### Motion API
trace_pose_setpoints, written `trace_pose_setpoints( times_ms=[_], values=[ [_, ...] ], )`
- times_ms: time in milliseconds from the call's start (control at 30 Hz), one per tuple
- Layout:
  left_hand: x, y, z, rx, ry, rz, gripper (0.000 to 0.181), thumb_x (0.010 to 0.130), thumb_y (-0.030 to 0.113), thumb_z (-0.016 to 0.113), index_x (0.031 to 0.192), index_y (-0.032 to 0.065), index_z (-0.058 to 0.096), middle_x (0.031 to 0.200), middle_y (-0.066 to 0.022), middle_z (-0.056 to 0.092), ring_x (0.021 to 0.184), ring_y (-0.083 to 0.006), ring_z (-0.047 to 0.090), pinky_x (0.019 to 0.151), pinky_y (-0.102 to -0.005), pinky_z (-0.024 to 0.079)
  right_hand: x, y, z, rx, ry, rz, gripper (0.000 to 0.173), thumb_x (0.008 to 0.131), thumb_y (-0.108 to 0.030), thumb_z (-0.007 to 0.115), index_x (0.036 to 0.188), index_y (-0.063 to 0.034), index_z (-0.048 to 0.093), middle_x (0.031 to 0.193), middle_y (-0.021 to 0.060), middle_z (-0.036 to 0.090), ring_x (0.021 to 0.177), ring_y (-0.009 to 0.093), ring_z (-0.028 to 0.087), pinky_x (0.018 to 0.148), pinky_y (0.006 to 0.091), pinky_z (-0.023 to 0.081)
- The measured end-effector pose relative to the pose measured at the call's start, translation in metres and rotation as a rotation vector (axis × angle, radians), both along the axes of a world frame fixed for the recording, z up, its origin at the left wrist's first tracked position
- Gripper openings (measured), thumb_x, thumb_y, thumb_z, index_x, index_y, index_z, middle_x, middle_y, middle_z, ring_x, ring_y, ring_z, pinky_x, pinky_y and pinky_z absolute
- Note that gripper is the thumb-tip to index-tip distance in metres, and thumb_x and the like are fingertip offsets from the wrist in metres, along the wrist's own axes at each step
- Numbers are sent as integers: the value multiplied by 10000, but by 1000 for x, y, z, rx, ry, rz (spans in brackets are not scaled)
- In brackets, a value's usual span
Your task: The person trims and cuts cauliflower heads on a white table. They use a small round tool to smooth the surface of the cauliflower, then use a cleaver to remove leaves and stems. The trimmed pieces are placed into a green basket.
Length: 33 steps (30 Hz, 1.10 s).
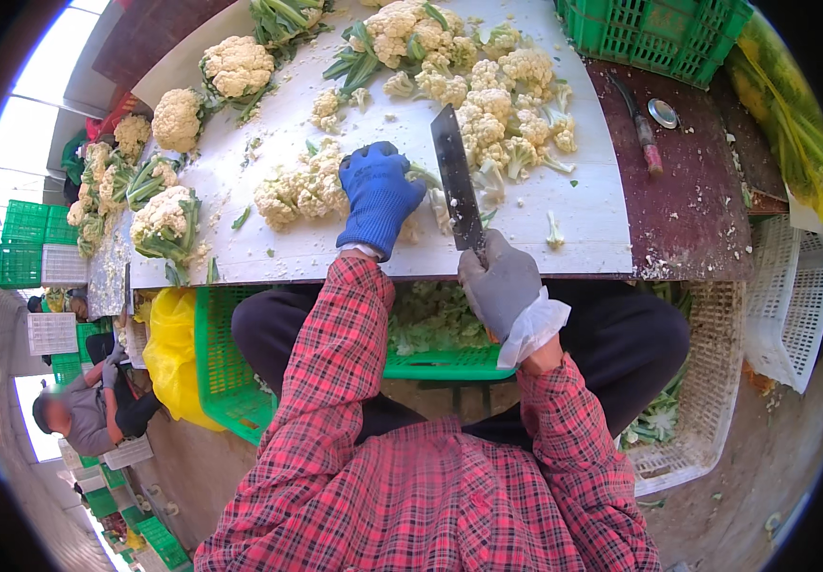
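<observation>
My left hand (379,193), in a blue knit work glove, rests with curled fingers on cauliflower at the right end of a cluster of florets (304,187); whether it grips a piece is hidden. My right hand (500,282), in a grey glove, holds a cleaver-like knife (456,171) by its handle, the blade pointing away from me over the white board (383,257). Cut florets (490,114) lie heaped beyond and right of the blade. Whole cauliflower heads (237,66) with leaves stand at the left and far side. A single small floret (555,230) lies right of the knife.
A curved knife (640,129) and a round metal lid (663,113) lie on the dark red tabletop (683,214). A green crate (654,32) stands at the far right. Below the edge are a green crate (236,365), a white crate (711,386) and a yellow bag (177,357). A co-worker sits far left.
</observation>
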<state>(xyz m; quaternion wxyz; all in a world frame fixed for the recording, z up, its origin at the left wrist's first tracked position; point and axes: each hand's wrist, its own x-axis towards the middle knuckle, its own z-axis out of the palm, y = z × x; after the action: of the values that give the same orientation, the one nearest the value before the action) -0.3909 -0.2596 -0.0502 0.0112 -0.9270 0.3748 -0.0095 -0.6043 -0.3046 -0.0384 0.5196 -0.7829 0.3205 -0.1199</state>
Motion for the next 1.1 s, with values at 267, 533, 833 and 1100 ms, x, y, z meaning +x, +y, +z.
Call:
trace_pose_setpoints(
  times_ms=[267, 533, 833, 1100],
  values=[
    [13, 10, -14, -177, 55, -74, 380, 706, 421, 735, 949, 131, 767, 1197, -45, 629, 1140, -280, 564, 980, -441, 432, 17, 21, -6, 44, 164, 26, 241, 924, -198, 527, 982, 35, 548, 796, 293, 643, 791, 480, 633, 714, 542, 487],
    [14, 8, -20, -212, 39, -84, 325, 662, 350, 737, 886, 117, 764, 1146, -39, 656, 1110, -289, 573, 953, -420, 446, 33, 9, 1, -119, 252, 131, 333, 918, -227, 486, 966, 80, 606, 907, 328, 644, 914, 477, 629, 825, 521, 497],
    [16, 17, -32, -364, 23, -131, 275, 675, 289, 739, 866, 93, 759, 1158, -33, 666, 1096, -269, 581, 947, -393, 462, 62, -13, -33, -548, 226, 383, 271, 893, -168, 510, 891, 24, 700, 939, 284, 657, 892, 423, 662, 803, 458, 532],
    [27, 38, -40, -788, 227, -111, 206, 760, 202, 687, 922, 90, 749, 1124, -66, 681, 1086, -252, 600, 956, -365, 473, 33, -6, 2, 409, -58, -159, 240, 900, -176, 538, 904, 61, 576, 679, 112, 598, 471, 190, 575, 455, 319, 485]
  ],
)
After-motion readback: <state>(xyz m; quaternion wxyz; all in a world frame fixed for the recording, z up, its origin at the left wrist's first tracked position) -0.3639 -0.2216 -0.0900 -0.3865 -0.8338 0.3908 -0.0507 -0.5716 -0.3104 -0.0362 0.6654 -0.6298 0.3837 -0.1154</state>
